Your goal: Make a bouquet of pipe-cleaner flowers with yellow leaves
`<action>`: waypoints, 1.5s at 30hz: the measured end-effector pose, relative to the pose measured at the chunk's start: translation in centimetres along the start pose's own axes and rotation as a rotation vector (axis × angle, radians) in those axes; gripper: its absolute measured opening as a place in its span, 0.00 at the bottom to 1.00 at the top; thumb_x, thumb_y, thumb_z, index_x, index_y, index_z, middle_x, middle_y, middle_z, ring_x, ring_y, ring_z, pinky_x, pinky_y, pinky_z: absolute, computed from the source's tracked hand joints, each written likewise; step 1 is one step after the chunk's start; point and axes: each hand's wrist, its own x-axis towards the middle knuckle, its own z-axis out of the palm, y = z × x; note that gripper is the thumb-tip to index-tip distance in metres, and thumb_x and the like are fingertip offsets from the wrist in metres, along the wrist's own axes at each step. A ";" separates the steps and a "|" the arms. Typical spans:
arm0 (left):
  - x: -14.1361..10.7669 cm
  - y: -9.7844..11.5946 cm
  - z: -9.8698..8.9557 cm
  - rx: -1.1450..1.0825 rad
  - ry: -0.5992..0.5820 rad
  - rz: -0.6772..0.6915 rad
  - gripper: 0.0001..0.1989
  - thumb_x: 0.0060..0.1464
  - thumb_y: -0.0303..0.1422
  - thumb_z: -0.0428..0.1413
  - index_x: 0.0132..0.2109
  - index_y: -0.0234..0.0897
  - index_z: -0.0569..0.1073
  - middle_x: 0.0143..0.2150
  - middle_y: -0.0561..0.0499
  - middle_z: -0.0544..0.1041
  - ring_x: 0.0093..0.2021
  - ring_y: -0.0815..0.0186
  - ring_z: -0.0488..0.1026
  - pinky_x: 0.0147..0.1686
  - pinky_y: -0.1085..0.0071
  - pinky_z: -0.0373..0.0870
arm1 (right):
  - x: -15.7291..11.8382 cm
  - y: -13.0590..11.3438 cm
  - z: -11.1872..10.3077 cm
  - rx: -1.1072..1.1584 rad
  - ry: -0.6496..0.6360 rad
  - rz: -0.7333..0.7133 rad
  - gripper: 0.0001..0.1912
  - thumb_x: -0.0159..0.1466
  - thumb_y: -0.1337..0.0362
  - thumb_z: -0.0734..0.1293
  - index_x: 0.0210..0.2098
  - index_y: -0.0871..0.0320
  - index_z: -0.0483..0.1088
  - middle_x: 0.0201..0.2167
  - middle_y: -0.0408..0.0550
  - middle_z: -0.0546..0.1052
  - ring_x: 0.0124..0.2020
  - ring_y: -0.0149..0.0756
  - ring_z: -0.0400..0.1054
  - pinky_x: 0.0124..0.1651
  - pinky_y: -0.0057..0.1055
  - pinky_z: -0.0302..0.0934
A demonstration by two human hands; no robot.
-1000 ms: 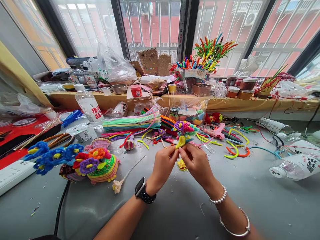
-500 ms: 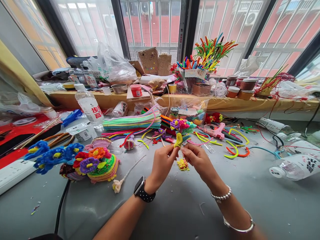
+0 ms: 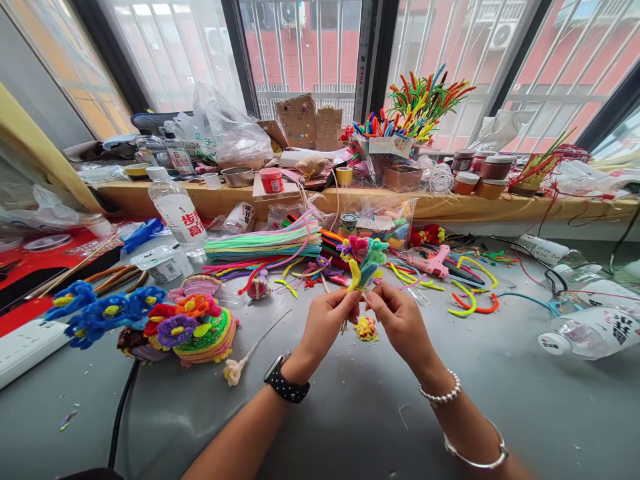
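Note:
My left hand [image 3: 327, 320] pinches the stems of a small pipe-cleaner bouquet [image 3: 369, 255] in front of me. Purple, pink and teal blooms top it, with yellow and blue-grey leaves lower down; thin stem ends poke out below the fingers. Close by on the right, my right hand [image 3: 395, 317] has thumb and fingertips pressed together at the base of the bouquet. What sits between those fingertips is too small to make out. Behind the hands, a yellow and red crumbly cluster [image 3: 366, 329] lies on the grey table [image 3: 350, 413].
Left stand fuzzy blue flowers [image 3: 110, 310] and a colourful layered piece [image 3: 207, 337], beside a pale single flower [image 3: 235, 370]. Behind lie a pipe-cleaner bundle [image 3: 265, 240] and a pink glue gun [image 3: 437, 262]. Plastic bottles [image 3: 595, 333] lie right; another bottle [image 3: 175, 207] stands left.
The bouquet has turned in my left hand, so its teal bloom and blue-grey leaf show more fully. My right fingertips have moved slightly up towards its base.

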 end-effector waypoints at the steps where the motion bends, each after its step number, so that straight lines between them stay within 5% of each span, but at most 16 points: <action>1: 0.0 0.0 0.0 -0.042 -0.020 -0.008 0.19 0.48 0.42 0.50 0.18 0.33 0.64 0.16 0.55 0.63 0.19 0.74 0.60 0.21 0.77 0.56 | 0.0 0.0 0.0 0.019 -0.004 -0.001 0.13 0.58 0.60 0.58 0.20 0.58 0.58 0.15 0.37 0.58 0.18 0.26 0.51 0.20 0.24 0.47; 28: 0.0 0.0 0.0 -0.608 -0.214 -0.227 0.14 0.45 0.38 0.56 0.22 0.32 0.66 0.16 0.57 0.60 0.18 0.77 0.57 0.21 0.77 0.55 | 0.1 0.0 0.0 0.276 0.037 -0.024 0.11 0.59 0.62 0.59 0.22 0.59 0.61 0.18 0.38 0.59 0.20 0.25 0.52 0.22 0.23 0.50; 45: -0.1 0.0 -0.5 -0.747 -0.446 -0.243 0.16 0.43 0.41 0.56 0.21 0.32 0.65 0.12 0.61 0.53 0.13 0.80 0.49 0.16 0.79 0.49 | -0.2 -0.1 -0.1 0.472 -0.181 -0.035 0.11 0.59 0.60 0.60 0.23 0.58 0.64 0.20 0.39 0.62 0.22 0.26 0.55 0.25 0.24 0.51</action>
